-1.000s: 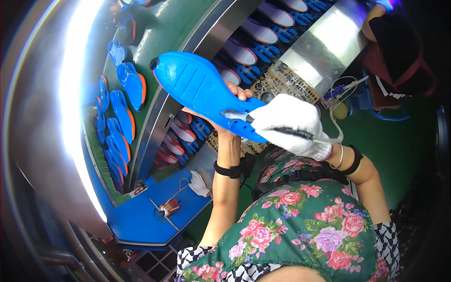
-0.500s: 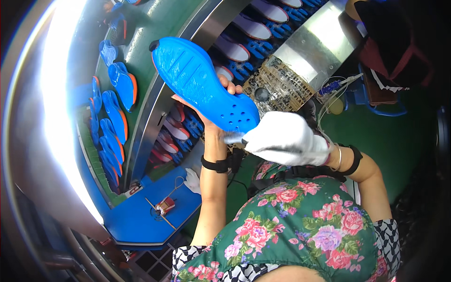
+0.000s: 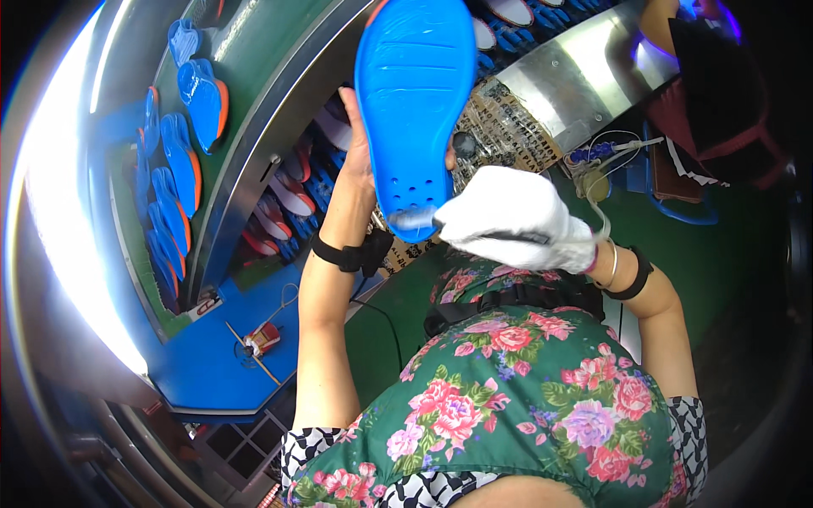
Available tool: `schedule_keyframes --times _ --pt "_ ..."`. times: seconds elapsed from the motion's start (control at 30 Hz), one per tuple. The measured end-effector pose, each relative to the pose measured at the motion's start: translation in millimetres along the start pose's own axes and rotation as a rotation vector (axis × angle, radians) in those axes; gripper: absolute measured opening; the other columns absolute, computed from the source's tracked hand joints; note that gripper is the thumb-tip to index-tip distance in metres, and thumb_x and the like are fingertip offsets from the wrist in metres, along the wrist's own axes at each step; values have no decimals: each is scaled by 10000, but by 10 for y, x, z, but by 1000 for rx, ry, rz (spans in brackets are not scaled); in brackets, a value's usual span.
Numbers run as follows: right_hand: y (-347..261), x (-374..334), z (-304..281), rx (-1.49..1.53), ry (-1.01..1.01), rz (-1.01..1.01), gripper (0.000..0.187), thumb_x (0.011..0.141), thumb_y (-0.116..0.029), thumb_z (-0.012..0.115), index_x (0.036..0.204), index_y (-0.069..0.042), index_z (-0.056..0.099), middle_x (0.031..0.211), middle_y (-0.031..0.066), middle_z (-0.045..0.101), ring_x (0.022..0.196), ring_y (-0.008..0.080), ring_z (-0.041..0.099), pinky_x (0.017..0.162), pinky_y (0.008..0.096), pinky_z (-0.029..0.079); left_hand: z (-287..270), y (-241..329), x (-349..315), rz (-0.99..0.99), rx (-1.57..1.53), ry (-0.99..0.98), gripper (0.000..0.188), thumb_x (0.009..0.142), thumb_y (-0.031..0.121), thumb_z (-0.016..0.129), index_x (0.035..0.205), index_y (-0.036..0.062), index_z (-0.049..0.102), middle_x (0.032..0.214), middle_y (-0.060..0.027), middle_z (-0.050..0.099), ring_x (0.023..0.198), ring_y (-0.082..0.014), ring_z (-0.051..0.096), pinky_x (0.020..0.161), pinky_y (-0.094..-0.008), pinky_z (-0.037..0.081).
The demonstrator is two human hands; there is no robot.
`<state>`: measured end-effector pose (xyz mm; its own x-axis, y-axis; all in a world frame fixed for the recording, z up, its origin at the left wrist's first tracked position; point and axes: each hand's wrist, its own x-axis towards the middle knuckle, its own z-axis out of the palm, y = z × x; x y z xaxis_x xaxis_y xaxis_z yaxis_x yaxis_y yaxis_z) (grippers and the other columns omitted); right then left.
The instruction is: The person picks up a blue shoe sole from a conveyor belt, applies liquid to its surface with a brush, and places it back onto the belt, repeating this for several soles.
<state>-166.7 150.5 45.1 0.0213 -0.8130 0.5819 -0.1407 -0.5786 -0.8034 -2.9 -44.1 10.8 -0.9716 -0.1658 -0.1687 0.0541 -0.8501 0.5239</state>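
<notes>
A blue shoe sole with a wet-looking shine and a cluster of small holes at the heel stands upright before me, toe end up. Bare, my left hand grips it from behind; most of the fingers are hidden by the sole, with fingertips showing at its right edge. My right hand, in a white glove, is closed on a small brush. The bristles touch the heel end just below the holes. The brush handle is mostly covered by the glove.
Several blue soles with orange edges lie on a green conveyor belt at left, beside a metal rail. More soles sit on the shelf beneath. A blue table holds a small red container. Cardboard and another person are at upper right.
The sole has turned from slanting to nearly upright and moved up and right with my left hand. The brush stays at the heel end.
</notes>
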Motion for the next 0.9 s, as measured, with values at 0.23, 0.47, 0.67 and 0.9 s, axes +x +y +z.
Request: schedule_keyframes --times 0.23,0.47,0.67,0.9 --pt "35 59 -72 -44 -165 -101 256 799 -61 793 1048 -110 752 997 58 738 854 270 686 736 383 565 53 57 6 -50 275 256 1056 891 832 358 1574 28 338 1505 -209 506 1309 -293 579 1043 -447 543" --pt "-37 109 -323 369 93 341 130 836 28 731 964 28 755 965 124 761 870 183 726 770 322 573 135 448 266 37 -20 -34 1060 884 874 343 1486 7 438 1287 -241 606 1057 -373 664 882 -520 583" --pt "114 198 -542 1169 692 565 231 955 -7 628 1173 45 681 1158 144 701 951 165 659 777 245 537 271 1252 498 624 -302 -126 567 1005 397 460 1339 -49 563 1386 -246 580 1358 -400 496 1202 -589 297" --pt "283 320 -530 1323 809 568 222 968 -33 644 1186 -9 680 1083 102 719 883 166 695 753 244 564 378 660 148 714 -385 83 736 1012 461 463 1563 -8 324 1645 -242 275 1495 -500 257 1248 -655 85"
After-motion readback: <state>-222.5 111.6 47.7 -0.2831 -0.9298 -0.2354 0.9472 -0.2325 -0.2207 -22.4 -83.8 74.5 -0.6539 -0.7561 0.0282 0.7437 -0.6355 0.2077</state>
